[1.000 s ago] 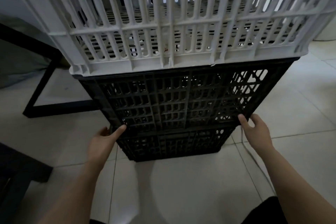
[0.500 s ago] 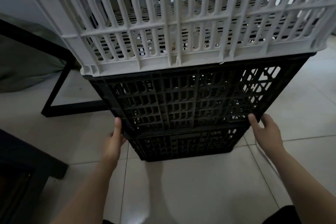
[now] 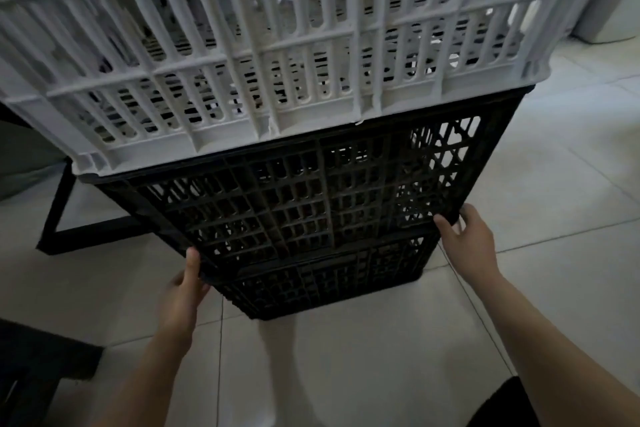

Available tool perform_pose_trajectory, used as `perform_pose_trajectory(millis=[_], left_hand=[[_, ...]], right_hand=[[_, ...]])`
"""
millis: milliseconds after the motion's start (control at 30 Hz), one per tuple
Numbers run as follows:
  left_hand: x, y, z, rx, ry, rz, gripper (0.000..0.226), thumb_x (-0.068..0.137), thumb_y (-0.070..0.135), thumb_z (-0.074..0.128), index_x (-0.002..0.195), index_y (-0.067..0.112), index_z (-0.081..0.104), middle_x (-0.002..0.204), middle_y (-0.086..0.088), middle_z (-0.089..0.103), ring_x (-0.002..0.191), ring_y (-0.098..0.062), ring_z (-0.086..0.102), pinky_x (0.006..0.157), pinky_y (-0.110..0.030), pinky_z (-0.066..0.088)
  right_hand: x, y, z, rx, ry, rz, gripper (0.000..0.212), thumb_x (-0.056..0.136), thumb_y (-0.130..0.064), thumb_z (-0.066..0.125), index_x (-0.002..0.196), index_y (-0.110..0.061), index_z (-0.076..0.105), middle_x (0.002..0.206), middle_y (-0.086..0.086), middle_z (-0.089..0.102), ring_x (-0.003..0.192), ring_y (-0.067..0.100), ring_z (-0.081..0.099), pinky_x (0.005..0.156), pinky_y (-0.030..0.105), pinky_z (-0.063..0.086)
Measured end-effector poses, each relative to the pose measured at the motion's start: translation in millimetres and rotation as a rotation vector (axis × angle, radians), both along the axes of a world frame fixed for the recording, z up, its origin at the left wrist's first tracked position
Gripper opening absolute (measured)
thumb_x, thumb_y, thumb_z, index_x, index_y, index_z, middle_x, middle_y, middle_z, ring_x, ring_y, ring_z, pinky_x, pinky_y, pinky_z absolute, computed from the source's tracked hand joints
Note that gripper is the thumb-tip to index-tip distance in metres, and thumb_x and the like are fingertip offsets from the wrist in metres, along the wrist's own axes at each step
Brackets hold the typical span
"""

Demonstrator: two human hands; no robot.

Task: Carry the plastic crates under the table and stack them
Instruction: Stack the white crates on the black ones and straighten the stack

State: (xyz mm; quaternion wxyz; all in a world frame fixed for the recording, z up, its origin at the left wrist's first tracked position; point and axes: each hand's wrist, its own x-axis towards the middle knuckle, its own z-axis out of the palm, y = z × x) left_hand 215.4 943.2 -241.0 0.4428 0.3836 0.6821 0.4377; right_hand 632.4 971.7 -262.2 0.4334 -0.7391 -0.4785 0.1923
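A stack of three slatted plastic crates fills the view. The white crate sits on top of a black crate, which rests in a lower black crate standing on the tiled floor. My left hand grips the near left bottom corner of the upper black crate, thumb up along its edge. My right hand holds the near right bottom corner of the same crate, fingers wrapped behind it. The stack appears tilted toward the left.
A black metal table frame stands on the floor at the left behind the stack. A dark piece of furniture sits at the bottom left. A white appliance or bin is at the top right. Pale floor tiles spread to the right.
Both hands closed around the bottom corners of the upper black crate. The stack now looks nearer and leans more to the left.
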Motion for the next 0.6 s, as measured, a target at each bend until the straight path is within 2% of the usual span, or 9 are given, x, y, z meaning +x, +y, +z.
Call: perform_pose_trajectory(millis=[167, 233, 333, 433, 500, 567, 600], left_hand=[[-2, 2, -4, -0.023, 0.065, -0.033, 0.051, 0.084, 0.072, 0.037, 0.095, 0.033, 0.067, 0.104, 0.011, 0.067, 0.106, -0.013, 0.060, 0.104, -0.031, 0.039], [-7, 3, -11, -0.032, 0.172, -0.025, 0.054, 0.087, 0.066, 0.039, 0.097, 0.022, 0.069, 0.100, 0.004, 0.068, 0.102, -0.018, 0.062, 0.097, -0.033, 0.041], [-14, 4, -24, -0.037, 0.410, 0.001, 0.059, 0.091, 0.059, 0.044, 0.113, 0.009, 0.067, 0.104, -0.010, 0.070, 0.104, -0.029, 0.064, 0.089, -0.040, 0.046], [-16, 6, -30, 0.005, 0.498, 0.030, 0.044, 0.096, 0.042, 0.051, 0.117, 0.007, 0.067, 0.109, -0.016, 0.071, 0.107, -0.035, 0.065, 0.089, -0.045, 0.048], [-15, 7, -30, 0.018, 0.519, 0.033, 0.040, 0.097, 0.037, 0.052, 0.118, 0.006, 0.067, 0.110, -0.015, 0.071, 0.107, -0.035, 0.065, 0.088, -0.044, 0.047], [-13, 6, -29, 0.030, 0.540, 0.033, 0.040, 0.097, 0.036, 0.052, 0.118, 0.005, 0.067, 0.109, -0.016, 0.071, 0.108, -0.036, 0.064, 0.085, -0.042, 0.046], [-12, 6, -28, 0.024, 0.558, 0.039, 0.038, 0.098, 0.034, 0.052, 0.117, 0.005, 0.067, 0.108, -0.016, 0.071, 0.108, -0.036, 0.064, 0.083, -0.040, 0.044]], right_hand=[[0, 6, -8, 0.042, 0.054, 0.026, 0.022, 0.091, -0.027, 0.061, 0.106, -0.012, 0.056, 0.099, 0.003, 0.060, 0.091, 0.017, 0.055, 0.076, 0.030, 0.041], [4, 7, -8, 0.045, 0.099, 0.083, 0.018, 0.090, -0.025, 0.063, 0.105, -0.016, 0.056, 0.104, 0.003, 0.060, 0.096, 0.015, 0.055, 0.083, 0.028, 0.042], [16, 8, -3, 0.006, 0.200, 0.120, 0.013, 0.084, -0.022, 0.072, 0.093, -0.016, 0.065, 0.106, -0.007, 0.060, 0.102, 0.006, 0.053, 0.090, 0.023, 0.043], [22, 7, 3, -0.029, 0.477, 0.141, 0.014, 0.077, -0.013, 0.077, 0.088, -0.016, 0.068, 0.095, -0.001, 0.071, 0.097, 0.016, 0.067, 0.078, 0.015, 0.053], [25, 5, 2, -0.019, 0.707, 0.162, 0.026, 0.074, -0.014, 0.077, 0.098, -0.015, 0.068, 0.103, 0.004, 0.074, 0.103, 0.019, 0.069, 0.081, 0.021, 0.055], [28, 3, -4, -0.017, 0.946, 0.183, 0.028, 0.086, -0.011, 0.065, 0.112, -0.020, 0.064, 0.114, 0.000, 0.072, 0.109, 0.013, 0.067, 0.086, 0.026, 0.053], [28, 3, -8, -0.036, 0.987, 0.182, 0.028, 0.092, -0.013, 0.058, 0.118, -0.023, 0.061, 0.120, -0.003, 0.069, 0.114, 0.010, 0.063, 0.093, 0.028, 0.048]])
